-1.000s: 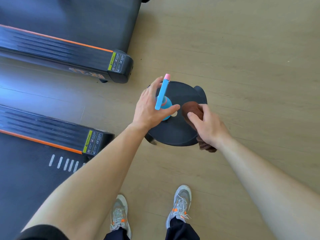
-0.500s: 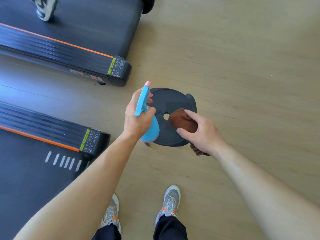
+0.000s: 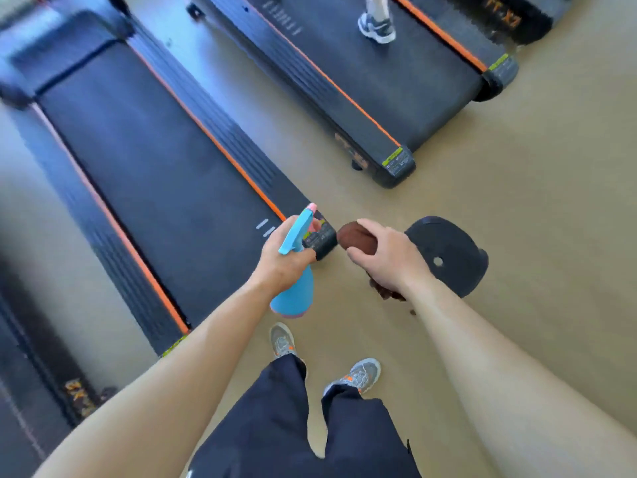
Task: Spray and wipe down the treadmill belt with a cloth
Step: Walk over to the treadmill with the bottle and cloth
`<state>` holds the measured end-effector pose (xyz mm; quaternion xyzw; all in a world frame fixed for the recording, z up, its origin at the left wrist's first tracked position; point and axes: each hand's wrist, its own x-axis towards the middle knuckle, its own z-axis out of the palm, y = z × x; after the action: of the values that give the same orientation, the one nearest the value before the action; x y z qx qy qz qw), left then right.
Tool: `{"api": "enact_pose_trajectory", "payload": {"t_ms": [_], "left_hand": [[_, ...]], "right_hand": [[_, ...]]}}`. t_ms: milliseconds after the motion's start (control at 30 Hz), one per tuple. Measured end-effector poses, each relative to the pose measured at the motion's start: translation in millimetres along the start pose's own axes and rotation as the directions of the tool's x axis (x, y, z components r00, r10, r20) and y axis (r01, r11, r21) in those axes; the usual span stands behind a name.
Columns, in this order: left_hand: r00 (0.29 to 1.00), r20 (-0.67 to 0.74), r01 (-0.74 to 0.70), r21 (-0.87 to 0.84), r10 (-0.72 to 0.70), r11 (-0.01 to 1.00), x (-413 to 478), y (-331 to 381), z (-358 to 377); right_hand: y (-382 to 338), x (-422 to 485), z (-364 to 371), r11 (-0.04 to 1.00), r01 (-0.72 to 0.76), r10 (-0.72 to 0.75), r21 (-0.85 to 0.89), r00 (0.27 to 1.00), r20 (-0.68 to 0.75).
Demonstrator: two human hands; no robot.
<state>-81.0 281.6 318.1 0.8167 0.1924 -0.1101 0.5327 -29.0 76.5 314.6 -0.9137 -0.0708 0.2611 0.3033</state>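
A black treadmill belt with orange side stripes runs from upper left toward my feet. My left hand grips a blue spray bottle with a pink nozzle tip, held above the floor just off the belt's rear right corner. My right hand is closed around a bunched brown cloth, beside the bottle and a little to its right. Part of the cloth hangs out below my wrist.
A black round stool stands on the tan floor right of my right hand. A second treadmill lies behind, with another person's shoe on its belt. My own shoes stand below the hands.
Both hands lifted the bottle and the cloth off the stool and moved left toward the near treadmill. The view swung so that the belt's full length shows.
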Motion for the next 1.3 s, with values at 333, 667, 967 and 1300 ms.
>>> {"api": "enact_pose_trajectory", "payload": {"t_ms": [333, 667, 967, 1300], "left_hand": [[0.891, -0.401, 0.130, -0.221, -0.212, 0.966, -81.1, -42.2, -187.0], [0.826, -0.506, 0.131, -0.255, -0.248, 0.958, -79.6, -79.5, -333.7], [0.766, -0.584, 0.111, -0.289, -0.267, 0.951, -22.4, -66.8, -432.0], [0.731, -0.625, 0.101, -0.298, -0.274, 0.949, 129.9, -42.5, -528.8]], "right_hand": [[-204.5, 22.1, 57.9, 0.963, 0.212, -0.172, -0.167, 0.960, 0.223], [-377.2, 69.6, 94.0, 0.870, 0.378, -0.314, -0.316, 0.920, 0.236], [-476.3, 133.1, 86.4, 0.827, 0.472, -0.425, -0.306, 0.880, 0.211], [-576.7, 298.1, 97.2, 0.789, 0.543, -0.466, -0.286, 0.833, 0.298]]}}
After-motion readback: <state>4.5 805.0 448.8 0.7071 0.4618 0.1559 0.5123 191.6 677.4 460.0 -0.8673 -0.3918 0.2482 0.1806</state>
